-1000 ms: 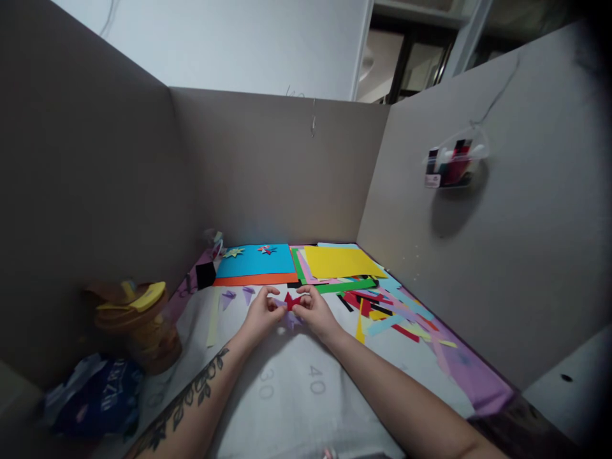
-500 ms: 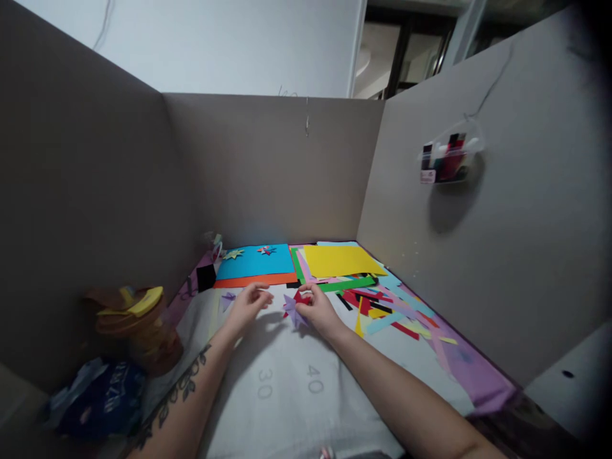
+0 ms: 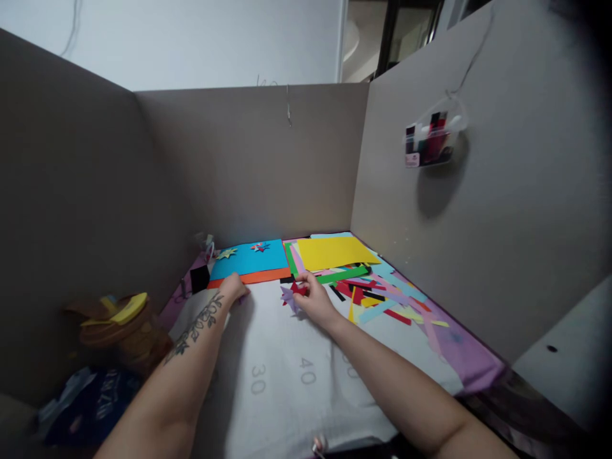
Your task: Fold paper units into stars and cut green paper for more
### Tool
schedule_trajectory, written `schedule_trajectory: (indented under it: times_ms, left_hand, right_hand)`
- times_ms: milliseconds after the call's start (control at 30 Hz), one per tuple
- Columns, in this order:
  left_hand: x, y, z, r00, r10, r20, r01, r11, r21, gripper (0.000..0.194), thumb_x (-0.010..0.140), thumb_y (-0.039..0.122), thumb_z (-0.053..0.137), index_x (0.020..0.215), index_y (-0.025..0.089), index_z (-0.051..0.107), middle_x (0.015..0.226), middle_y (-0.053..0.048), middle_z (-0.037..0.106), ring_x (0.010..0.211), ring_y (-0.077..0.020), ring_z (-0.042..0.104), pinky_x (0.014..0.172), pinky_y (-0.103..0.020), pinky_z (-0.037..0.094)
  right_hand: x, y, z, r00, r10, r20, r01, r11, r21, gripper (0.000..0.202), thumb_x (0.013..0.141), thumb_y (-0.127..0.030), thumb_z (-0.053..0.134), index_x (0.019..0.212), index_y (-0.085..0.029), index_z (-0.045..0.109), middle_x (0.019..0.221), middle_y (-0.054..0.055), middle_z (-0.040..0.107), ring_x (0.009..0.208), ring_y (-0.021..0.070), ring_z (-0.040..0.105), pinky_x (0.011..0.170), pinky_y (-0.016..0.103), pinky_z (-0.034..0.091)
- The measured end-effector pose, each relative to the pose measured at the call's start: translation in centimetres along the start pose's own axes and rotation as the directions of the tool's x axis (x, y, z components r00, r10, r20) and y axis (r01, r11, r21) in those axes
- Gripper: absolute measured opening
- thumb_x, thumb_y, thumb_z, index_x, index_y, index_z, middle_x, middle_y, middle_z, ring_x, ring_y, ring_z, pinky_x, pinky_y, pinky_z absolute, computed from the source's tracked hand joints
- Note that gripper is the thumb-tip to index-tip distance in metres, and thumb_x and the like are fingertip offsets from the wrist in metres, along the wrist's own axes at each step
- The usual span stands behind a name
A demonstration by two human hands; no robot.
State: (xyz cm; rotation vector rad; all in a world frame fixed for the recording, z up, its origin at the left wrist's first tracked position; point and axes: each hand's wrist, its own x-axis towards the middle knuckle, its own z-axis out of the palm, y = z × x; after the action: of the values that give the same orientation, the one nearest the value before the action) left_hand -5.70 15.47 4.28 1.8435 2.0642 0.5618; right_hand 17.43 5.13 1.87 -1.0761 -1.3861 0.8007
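Pinched in nearly closed grip of right hand: purple-and-red star, mid-counter. At fingertips of left hand: purple piece, near front edge of orange sheet; grip opening and hold impossible to tell. Toward far left corner: blue sheet with 2 stars. Toward far right corner: yellow sheet, with strips in front.

- left hand pretty much hid the little purple piece, so its grip was anyone's guess
- right hand covered part of the red and purple star
- blue bag was super blurry, lettering unreadable
- basket label was way too tiny
- bottom edge chopped both forearms
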Motion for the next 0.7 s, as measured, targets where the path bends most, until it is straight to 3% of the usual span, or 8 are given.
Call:
schedule_trajectory:
  times_ms: [100,233,333,400,533,700]
  left_hand:
    - [-0.3,0.3,-0.1,0.994,-0.043,0.096,0.048,0.997,-0.056,0.032,0.050,0.013,0.069,0.043,0.020,0.038,0.031,0.006,0.035,0.040,-0.0132,0.046,0.046,-0.023,0.029]
    - [-2.7,1.3,-0.3,0.986,0.006,0.167,0.032,0.974,-0.225,0.021,0.048,0.020,0.071,0.047,0.017,0.050,0.035,0.006,0.042,0.037,-0.0082,0.037,0.040,-0.021,0.024]
    - [-5.9,2.9,0.4,0.983,0.082,0.164,-0.009,0.915,-0.404,0.017,0.060,0.033,0.064,0.063,0.017,0.059,0.050,0.005,0.053,0.042,-0.0069,0.040,0.041,-0.018,0.026]
    - [-8.1,4.0,1.4,0.981,0.170,0.090,-0.074,0.763,-0.642,0.020,0.062,0.036,0.063,0.067,0.017,0.060,0.058,0.004,0.057,0.047,-0.0069,0.044,0.043,-0.018,0.029]
    - [-11.0,5.1,3.3,0.982,0.182,0.058,-0.056,0.564,-0.824,0.025,0.064,0.040,0.062,0.072,0.016,0.061,0.059,0.002,0.058,0.051,-0.0091,0.049,0.044,-0.018,0.032]
    - [-11.8,4.9,4.2,0.991,0.131,0.005,-0.068,0.543,-0.837,0.022,0.065,0.034,0.062,0.076,0.016,0.058,0.059,0.000,0.061,0.058,-0.0127,0.057,0.048,-0.019,0.037]
  right_hand:
    - [0.0,0.1,-0.1,1.000,-0.004,0.002,0.005,1.000,-0.007,0.028,0.066,-0.015,0.053,0.093,-0.022,0.049,0.070,-0.005,0.055,0.060,0.0113,0.051,0.059,0.024,0.041]
    - [0.1,0.5,-0.2,1.000,-0.014,-0.017,0.014,1.000,-0.006,0.028,0.066,-0.016,0.055,0.094,-0.022,0.050,0.071,-0.005,0.056,0.061,0.0115,0.052,0.057,0.023,0.040]
    - [0.2,0.7,-0.3,0.999,-0.026,-0.045,0.027,1.000,0.007,0.028,0.067,-0.017,0.056,0.094,-0.022,0.049,0.072,-0.004,0.058,0.062,0.0121,0.054,0.058,0.023,0.042]
    - [0.2,0.8,-0.4,0.996,-0.034,-0.077,0.034,0.999,0.002,0.028,0.067,-0.017,0.056,0.094,-0.023,0.049,0.074,-0.003,0.060,0.065,0.0132,0.057,0.061,0.025,0.044]
    - [0.1,0.9,-0.4,0.991,-0.054,-0.122,0.048,0.997,-0.053,0.028,0.068,-0.018,0.056,0.094,-0.022,0.049,0.081,-0.001,0.060,0.072,0.0148,0.059,0.068,0.028,0.046]
    - [-0.3,0.8,-0.1,0.980,-0.089,-0.177,0.068,0.991,-0.118,0.026,0.070,-0.021,0.056,0.095,-0.020,0.049,0.088,0.002,0.060,0.078,0.0161,0.058,0.071,0.028,0.045]
